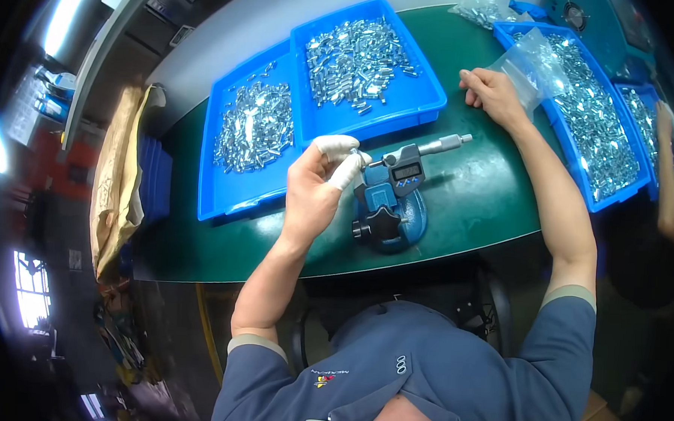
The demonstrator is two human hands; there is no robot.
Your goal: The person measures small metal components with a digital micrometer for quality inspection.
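Observation:
My left hand (313, 181) has white coverings on its thumb and forefinger. The two tips pinch a small silvery metal part (365, 158) beside the measuring jaws of a digital micrometer (408, 171). The micrometer sits clamped in a blue stand (414, 218), its silver thimble pointing right. My right hand (494, 95) hovers above the table right of the middle tray, with its fingers curled together. Whatever those fingers may hold is hidden. A clear plastic bag (535, 69) lies just beyond that hand, partly over the right tray.
Two blue trays (424, 109) with loose metal pieces stand side by side at the far left on the green table (480, 194). Another filled blue tray (630, 187) is at the right, with a person's arm (665, 180) beyond it. Brown paper sacks (116, 178) stand at the left.

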